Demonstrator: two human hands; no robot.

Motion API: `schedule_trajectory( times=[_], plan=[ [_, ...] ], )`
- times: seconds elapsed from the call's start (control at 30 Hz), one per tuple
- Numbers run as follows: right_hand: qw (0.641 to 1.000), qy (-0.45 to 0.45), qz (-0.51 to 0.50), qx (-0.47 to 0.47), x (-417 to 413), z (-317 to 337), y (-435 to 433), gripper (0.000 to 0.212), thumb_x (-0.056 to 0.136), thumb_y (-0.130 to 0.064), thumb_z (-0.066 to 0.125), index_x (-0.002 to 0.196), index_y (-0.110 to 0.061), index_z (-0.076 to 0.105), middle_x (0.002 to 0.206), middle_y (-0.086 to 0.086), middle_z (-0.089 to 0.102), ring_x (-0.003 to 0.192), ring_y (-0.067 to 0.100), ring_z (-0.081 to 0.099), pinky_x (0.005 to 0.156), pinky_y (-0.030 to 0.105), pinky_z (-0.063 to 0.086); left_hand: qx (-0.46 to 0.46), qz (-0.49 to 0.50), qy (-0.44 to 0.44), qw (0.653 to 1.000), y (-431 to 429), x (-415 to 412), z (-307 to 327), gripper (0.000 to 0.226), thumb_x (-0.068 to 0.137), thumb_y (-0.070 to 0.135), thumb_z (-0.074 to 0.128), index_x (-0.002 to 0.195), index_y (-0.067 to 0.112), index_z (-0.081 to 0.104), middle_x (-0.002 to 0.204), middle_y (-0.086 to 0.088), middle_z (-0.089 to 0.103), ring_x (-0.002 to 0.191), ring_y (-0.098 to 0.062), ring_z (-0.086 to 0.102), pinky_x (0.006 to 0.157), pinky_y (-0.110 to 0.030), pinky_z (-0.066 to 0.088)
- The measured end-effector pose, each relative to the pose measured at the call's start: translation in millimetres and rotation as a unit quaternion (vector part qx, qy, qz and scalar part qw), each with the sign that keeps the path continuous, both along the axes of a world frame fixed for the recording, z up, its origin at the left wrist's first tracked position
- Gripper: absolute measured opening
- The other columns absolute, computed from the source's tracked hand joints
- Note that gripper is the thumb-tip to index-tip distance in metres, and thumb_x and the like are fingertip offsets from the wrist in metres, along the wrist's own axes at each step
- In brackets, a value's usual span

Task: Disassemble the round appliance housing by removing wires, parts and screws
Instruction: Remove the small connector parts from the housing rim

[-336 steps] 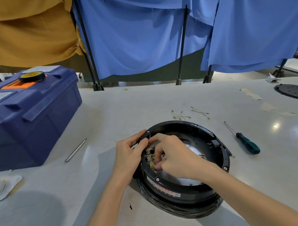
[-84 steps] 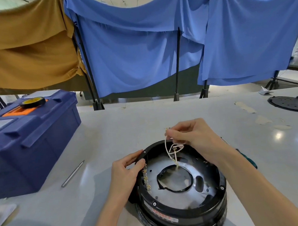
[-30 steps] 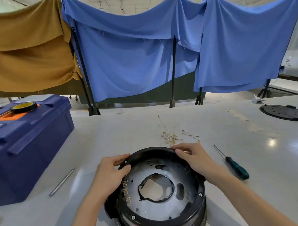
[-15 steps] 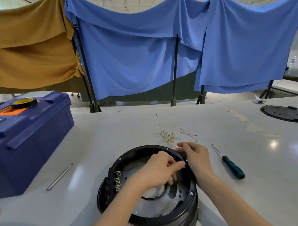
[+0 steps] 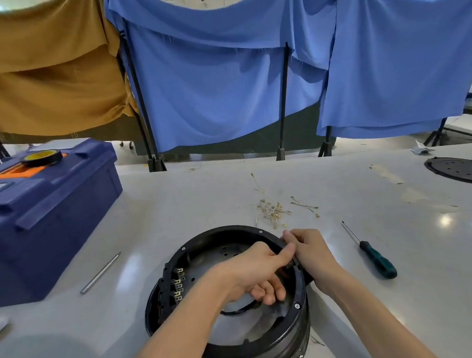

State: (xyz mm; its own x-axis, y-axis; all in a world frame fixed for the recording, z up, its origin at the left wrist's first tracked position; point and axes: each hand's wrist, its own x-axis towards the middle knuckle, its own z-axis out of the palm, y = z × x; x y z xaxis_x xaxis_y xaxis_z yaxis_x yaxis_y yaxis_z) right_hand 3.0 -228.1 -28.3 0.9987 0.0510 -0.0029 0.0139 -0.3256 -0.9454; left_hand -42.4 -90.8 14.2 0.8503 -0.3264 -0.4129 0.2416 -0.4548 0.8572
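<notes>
Black round housing (image 5: 266,345) lay open side up on the white table (image 5: 176,203). The left hand (image 5: 249,273) reached across and pinched at its right rim, which the right hand (image 5: 311,254) gripped from outside. Loose wires (image 5: 271,212) lay just beyond. The housing's label was illegible.

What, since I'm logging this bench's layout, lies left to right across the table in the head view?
blue toolbox → metal rod → round housing → screwdriver → black perforated disc

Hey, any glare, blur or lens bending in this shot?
Head view: glare spot on the table right of the screwdriver, clear of the housing; head view: left hand and right hand slightly soft; head view: curtain poles lean, wide lens.
</notes>
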Motion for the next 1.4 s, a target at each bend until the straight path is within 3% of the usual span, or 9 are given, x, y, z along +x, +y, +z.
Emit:
schedule_trajectory(
  times=[0.07, 0.13, 0.27, 0.37, 0.47, 0.67, 1.1, 1.3, 1.4],
  plan=[
    [0.999, 0.007, 0.001, -0.031, 2, -3, -3, 0.048, 0.101, -0.025, 0.047, 0.057, -0.009, 0.038, 0.05, -0.001, 0.028, 0.049, 0.014, 0.025, 0.051, 0.028, 0.022, -0.008, 0.003, 0.002, 1.0, -3, -1, -3, 0.054, 0.094, 0.059, 0.04, 0.108, 0.007, 0.047, 0.046, -0.004, 0.054, 0.032, -0.009, 0.045, 0.029, -0.013, 0.024],
    [0.998, 0.005, 0.001, -0.061, 3, -6, -4, 0.044, 0.101, -0.027, 0.047, 0.062, -0.009, 0.038, 0.055, 0.004, 0.027, 0.055, 0.017, 0.023, 0.055, 0.03, 0.021, -0.019, 0.015, -0.001, 1.0, -5, 0, -6, 0.051, 0.094, 0.058, 0.04, 0.091, 0.008, 0.051, 0.045, -0.003, 0.053, 0.032, -0.009, 0.045, 0.029, -0.013, 0.023],
    [0.996, -0.003, -0.016, -0.09, 3, -7, -3, 0.059, 0.097, -0.031, 0.054, 0.045, -0.017, 0.03, 0.046, -0.003, 0.027, 0.052, 0.017, 0.024, 0.058, 0.033, 0.029, -0.025, 0.052, -0.022, 0.998, -10, 0, -13, 0.053, 0.093, 0.056, 0.045, 0.086, 0.005, 0.056, 0.043, -0.003, 0.053, 0.029, -0.011, 0.044, 0.029, -0.013, 0.02],
    [0.993, -0.007, -0.025, -0.119, 1, -5, -2, 0.065, 0.096, -0.028, 0.057, 0.042, -0.021, 0.022, 0.043, -0.007, 0.023, 0.053, 0.015, 0.029, 0.066, 0.04, 0.049, -0.024, 0.093, -0.039, 0.995, -15, 0, -17, 0.051, 0.09, 0.056, 0.052, 0.082, 0.006, 0.059, 0.041, -0.001, 0.052, 0.026, -0.01, 0.04, 0.03, -0.011, 0.019],
    [0.992, -0.001, -0.029, -0.119, 0, -4, -2, 0.056, 0.097, -0.029, 0.056, 0.05, -0.014, 0.029, 0.053, 0.007, 0.033, 0.058, 0.02, 0.028, 0.057, 0.035, 0.035, -0.046, 0.121, -0.037, 0.991, -20, 1, -19, 0.04, 0.091, 0.045, 0.056, 0.068, 0.011, 0.054, 0.038, 0.0, 0.049, 0.025, -0.011, 0.037, 0.03, -0.012, 0.021],
    [0.993, -0.002, -0.031, -0.11, 0, -4, -2, 0.052, 0.095, -0.017, 0.053, 0.053, -0.015, 0.023, 0.053, 0.004, 0.023, 0.052, 0.018, 0.017, 0.05, 0.03, 0.017, -0.099, 0.165, -0.046, 0.98, -27, 2, -23, 0.035, 0.092, 0.034, 0.057, 0.066, 0.013, 0.047, 0.037, 0.009, 0.033, 0.032, -0.008, 0.032, 0.032, -0.016, 0.024],
    [0.994, -0.004, -0.028, -0.108, -2, -2, -1, 0.055, 0.093, -0.011, 0.052, 0.052, -0.018, 0.016, 0.052, 0.001, 0.015, 0.055, 0.017, 0.011, 0.052, 0.032, 0.012, -0.092, 0.184, -0.087, 0.975, -29, 4, -29, 0.043, 0.082, 0.025, 0.063, 0.05, 0.019, 0.034, 0.037, 0.009, 0.024, 0.034, -0.012, 0.02, 0.035, -0.016, 0.02],
    [0.988, -0.01, 0.014, -0.157, 5, -2, -5, 0.054, 0.1, -0.035, 0.046, 0.057, -0.015, 0.022, 0.053, 0.001, 0.027, 0.053, 0.019, 0.02, 0.052, 0.03, 0.019, -0.072, 0.196, -0.082, 0.974, -27, 5, -28, 0.059, 0.083, 0.045, 0.064, 0.042, 0.021, 0.031, 0.032, 0.004, 0.032, 0.027, -0.014, 0.026, 0.033, -0.015, 0.022],
    [0.982, -0.019, 0.01, -0.185, 7, -5, -2, 0.056, 0.099, -0.039, 0.048, 0.055, -0.017, 0.021, 0.049, -0.002, 0.024, 0.052, 0.019, 0.018, 0.052, 0.031, 0.02, -0.067, 0.191, -0.087, 0.975, -28, 6, -29, 0.056, 0.084, 0.038, 0.063, 0.041, 0.02, 0.032, 0.032, 0.004, 0.031, 0.027, -0.015, 0.026, 0.034, -0.016, 0.023]
  ],
)
